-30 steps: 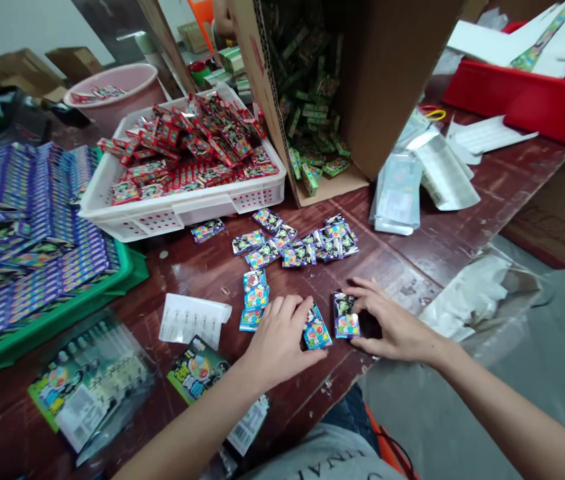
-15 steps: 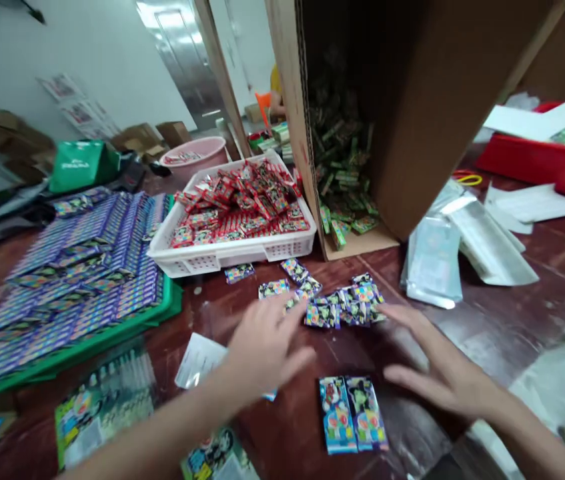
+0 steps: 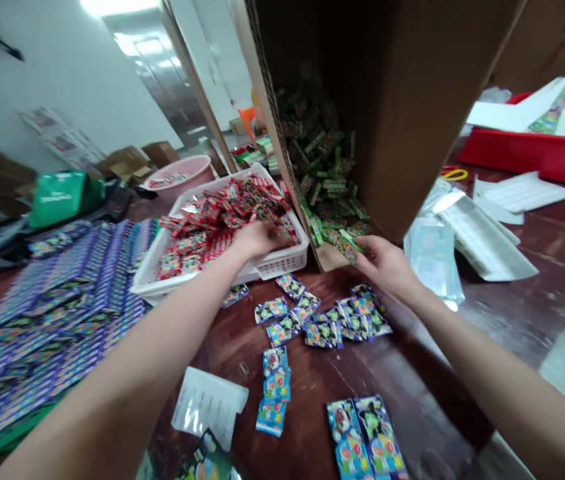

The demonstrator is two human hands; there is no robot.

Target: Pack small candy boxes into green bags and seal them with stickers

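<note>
My left hand [image 3: 257, 240] is at the front right of a white basket [image 3: 282, 261], among a heap of red packets [image 3: 197, 233]. Its fingers are blurred, so I cannot make out whether they grip one. At the mouth of a cardboard box [image 3: 329, 257], my right hand [image 3: 382, 260] has its thumb and fingers closed on a small green packet [image 3: 347, 243]. More green packets [image 3: 329, 183] are piled inside that box. Below the hands lie several purple packets [image 3: 322, 332], a short overlapping row of blue packets [image 3: 275, 387], and a larger blue-and-purple pair [image 3: 365, 437].
Rows of purple packets [image 3: 62, 300] cover the left side on a green tray [image 3: 17, 430]. A printed clear bag [image 3: 207, 400] lies in front. Clear plastic sleeves [image 3: 432, 250] and a red bin [image 3: 527, 157] are at right. A pink basin [image 3: 182, 175] stands behind.
My left hand has moved from the purple packets up into the white basket. My right hand has reached forward to the box and closed on a green packet. The blue row has come into view.
</note>
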